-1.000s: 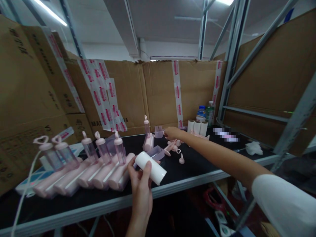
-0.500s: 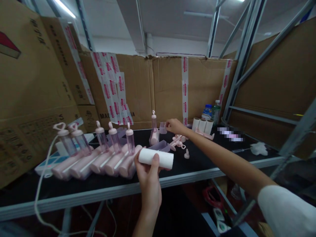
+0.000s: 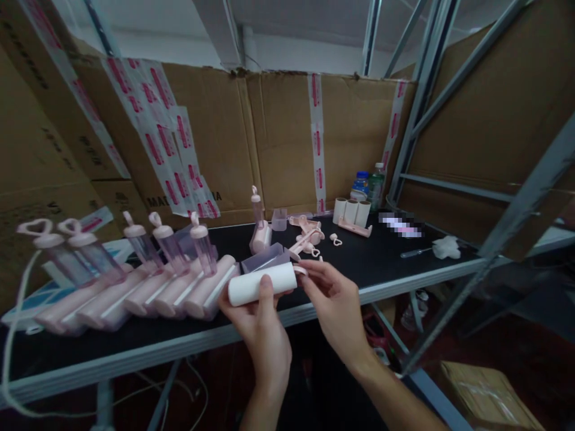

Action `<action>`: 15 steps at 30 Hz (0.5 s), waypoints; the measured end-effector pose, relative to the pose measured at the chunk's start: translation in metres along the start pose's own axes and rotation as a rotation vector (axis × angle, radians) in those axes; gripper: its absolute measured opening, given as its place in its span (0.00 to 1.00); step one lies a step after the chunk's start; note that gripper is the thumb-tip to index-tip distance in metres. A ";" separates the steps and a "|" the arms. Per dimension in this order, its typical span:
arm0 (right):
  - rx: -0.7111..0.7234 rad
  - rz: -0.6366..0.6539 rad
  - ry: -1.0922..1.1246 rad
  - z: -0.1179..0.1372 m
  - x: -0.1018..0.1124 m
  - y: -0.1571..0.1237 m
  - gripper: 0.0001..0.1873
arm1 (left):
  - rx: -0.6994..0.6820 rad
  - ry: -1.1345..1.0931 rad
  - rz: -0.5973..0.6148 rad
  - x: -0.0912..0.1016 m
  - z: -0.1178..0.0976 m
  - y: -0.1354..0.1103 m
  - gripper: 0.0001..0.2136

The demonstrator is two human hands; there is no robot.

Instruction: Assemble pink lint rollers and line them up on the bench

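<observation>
**White cylindrical paper roll (image 3: 263,283) held in both hands at bench edge**

Closest to the camera, the person's left hand (image 3: 260,326) wraps the roll from below. The thumb presses across its front and the fingers are closed firmly round the barrel. The right hand (image 3: 335,302) meets it from the side, its fingertips (image 3: 313,270) pinched on the roll's right end, where a small pink piece shows. The roll lies nearly level in the air, just above the front rim of the black-topped metal workbench (image 3: 386,263).

It looks light and stiff along its core. The outer paper would probably dent or crease under a hard squeeze, so the middle of the barrel seems the surest place to hold it.

Just behind the hands lies a clear lilac plastic cover (image 3: 265,257). To its left is a row of pale pink roller cases with clear heart-topped handles (image 3: 148,293), lying side by side. Farther back are loose pink plastic handles (image 3: 305,236), three upright white rolls (image 3: 351,211) and two plastic bottles (image 3: 369,184). A crumpled white wipe (image 3: 444,246) sits well to the right. Taped brown cardboard cartons (image 3: 278,137) wall the bench, beside a grey steel rack post (image 3: 415,102).
</observation>
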State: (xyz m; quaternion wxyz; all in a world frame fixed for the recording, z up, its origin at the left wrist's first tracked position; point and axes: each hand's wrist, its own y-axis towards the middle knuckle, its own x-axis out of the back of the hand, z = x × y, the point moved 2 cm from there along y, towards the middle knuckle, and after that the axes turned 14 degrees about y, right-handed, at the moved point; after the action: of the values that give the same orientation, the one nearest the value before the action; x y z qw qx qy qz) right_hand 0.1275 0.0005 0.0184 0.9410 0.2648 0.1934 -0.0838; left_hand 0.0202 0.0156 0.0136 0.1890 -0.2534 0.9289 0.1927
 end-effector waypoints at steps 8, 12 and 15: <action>-0.023 -0.143 0.115 -0.003 -0.007 -0.026 0.11 | 0.009 0.036 -0.006 -0.001 -0.006 -0.008 0.22; -0.020 -0.105 0.309 -0.002 -0.007 -0.023 0.04 | 0.105 0.020 0.060 0.001 -0.010 -0.009 0.18; -0.028 -0.039 0.356 0.002 -0.006 -0.022 0.07 | 0.218 0.031 0.126 0.004 -0.013 -0.011 0.19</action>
State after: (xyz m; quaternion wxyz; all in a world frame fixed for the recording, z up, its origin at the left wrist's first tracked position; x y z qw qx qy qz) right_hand 0.1170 -0.0191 0.0119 0.8937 0.2585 0.3631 -0.0510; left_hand 0.0197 -0.0006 0.0195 0.1886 -0.1752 0.9613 0.0979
